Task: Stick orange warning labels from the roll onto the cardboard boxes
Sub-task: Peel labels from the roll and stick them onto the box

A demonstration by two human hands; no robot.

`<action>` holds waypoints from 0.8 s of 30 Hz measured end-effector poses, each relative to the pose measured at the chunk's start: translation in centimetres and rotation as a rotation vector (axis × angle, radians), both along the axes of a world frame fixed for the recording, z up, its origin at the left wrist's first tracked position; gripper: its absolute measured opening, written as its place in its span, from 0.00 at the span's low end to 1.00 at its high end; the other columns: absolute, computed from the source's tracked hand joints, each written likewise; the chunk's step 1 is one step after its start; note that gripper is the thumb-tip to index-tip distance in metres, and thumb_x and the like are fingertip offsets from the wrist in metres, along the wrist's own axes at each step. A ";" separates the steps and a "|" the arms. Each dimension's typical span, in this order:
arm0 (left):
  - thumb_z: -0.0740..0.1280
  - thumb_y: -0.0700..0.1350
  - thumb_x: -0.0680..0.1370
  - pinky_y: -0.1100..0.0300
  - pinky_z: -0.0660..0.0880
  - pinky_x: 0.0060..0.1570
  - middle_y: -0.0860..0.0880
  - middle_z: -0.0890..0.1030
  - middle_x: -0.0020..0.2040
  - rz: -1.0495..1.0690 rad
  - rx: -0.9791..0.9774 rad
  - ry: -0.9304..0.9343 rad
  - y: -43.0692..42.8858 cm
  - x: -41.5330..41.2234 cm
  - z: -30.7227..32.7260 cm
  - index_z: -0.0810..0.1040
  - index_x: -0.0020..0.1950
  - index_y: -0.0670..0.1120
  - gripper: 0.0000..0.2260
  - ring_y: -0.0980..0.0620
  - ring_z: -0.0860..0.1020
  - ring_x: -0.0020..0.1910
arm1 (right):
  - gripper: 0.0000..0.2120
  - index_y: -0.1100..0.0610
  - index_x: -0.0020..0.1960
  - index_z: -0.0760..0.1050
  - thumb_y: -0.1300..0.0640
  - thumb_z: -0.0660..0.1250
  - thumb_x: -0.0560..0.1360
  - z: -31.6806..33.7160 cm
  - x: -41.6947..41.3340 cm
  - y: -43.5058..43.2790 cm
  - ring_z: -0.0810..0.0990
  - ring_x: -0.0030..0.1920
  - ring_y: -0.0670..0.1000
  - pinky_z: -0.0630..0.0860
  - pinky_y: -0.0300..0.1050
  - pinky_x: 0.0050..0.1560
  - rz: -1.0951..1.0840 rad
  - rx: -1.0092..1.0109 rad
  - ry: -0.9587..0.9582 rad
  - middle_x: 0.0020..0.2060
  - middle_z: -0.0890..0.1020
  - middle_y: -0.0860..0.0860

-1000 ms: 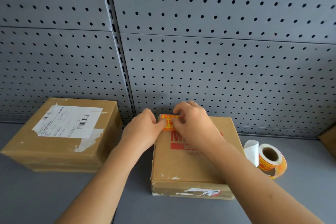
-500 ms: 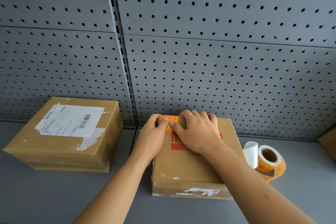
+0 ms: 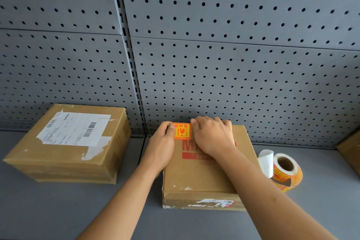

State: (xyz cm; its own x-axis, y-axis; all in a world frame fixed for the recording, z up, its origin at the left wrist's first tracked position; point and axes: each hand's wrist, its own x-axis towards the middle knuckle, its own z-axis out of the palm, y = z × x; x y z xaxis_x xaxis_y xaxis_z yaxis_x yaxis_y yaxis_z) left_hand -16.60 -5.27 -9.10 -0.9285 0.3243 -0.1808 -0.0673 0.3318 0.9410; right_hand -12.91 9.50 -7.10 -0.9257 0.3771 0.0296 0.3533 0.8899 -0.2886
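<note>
— Orange label (image 3: 181, 131) lay flat on the middle box (image 3: 202, 177), far-left corner. Left hand (image 3: 161, 148): thumb pressed its edge, fingers hidden. Right hand (image 3: 212, 136) flat, pressing beside it.
— Logged: 1 box nearly done; left box (image 3: 64, 152) showed no orange label; roll (image 3: 286, 169) sat right.

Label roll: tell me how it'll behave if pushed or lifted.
The label roll is round and seems tilted on edge, so a push may roll or tip it. Its hollow core suggests lightness. The loose backing tail would likely flop.
</note>
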 end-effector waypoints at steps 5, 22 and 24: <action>0.55 0.65 0.81 0.43 0.79 0.57 0.51 0.83 0.51 0.018 0.012 -0.021 0.0 -0.1 0.2 0.77 0.55 0.59 0.16 0.50 0.82 0.52 | 0.27 0.45 0.51 0.78 0.29 0.48 0.77 -0.1 0.1 -0.3 0.75 0.57 0.53 0.62 0.55 0.64 0.020 0.027 -0.023 0.51 0.81 0.45; 0.54 0.65 0.81 0.45 0.78 0.58 0.53 0.83 0.53 -0.019 -0.025 -0.007 -0.4 -0.2 -0.2 0.77 0.57 0.60 0.16 0.51 0.81 0.54 | 0.28 0.46 0.53 0.78 0.30 0.46 0.78 0.1 0.3 -0.3 0.75 0.59 0.53 0.61 0.54 0.65 0.016 0.004 -0.032 0.53 0.81 0.46; 0.55 0.63 0.82 0.44 0.79 0.56 0.53 0.83 0.51 -0.047 -0.024 -0.012 -0.5 -0.4 -0.3 0.77 0.57 0.60 0.14 0.51 0.82 0.52 | 0.29 0.46 0.56 0.77 0.28 0.47 0.76 0.1 0.5 -0.2 0.74 0.60 0.53 0.61 0.54 0.65 0.043 0.047 -0.052 0.55 0.80 0.46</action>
State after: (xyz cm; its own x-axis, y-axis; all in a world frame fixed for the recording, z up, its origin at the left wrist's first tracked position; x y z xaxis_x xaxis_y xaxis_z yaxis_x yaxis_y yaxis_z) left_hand -17.02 -5.79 -9.43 -0.9099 0.3634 -0.2002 -0.0624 0.3573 0.9319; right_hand -12.43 9.26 -7.01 -0.9418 0.3362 -0.0020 0.3277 0.9168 -0.2284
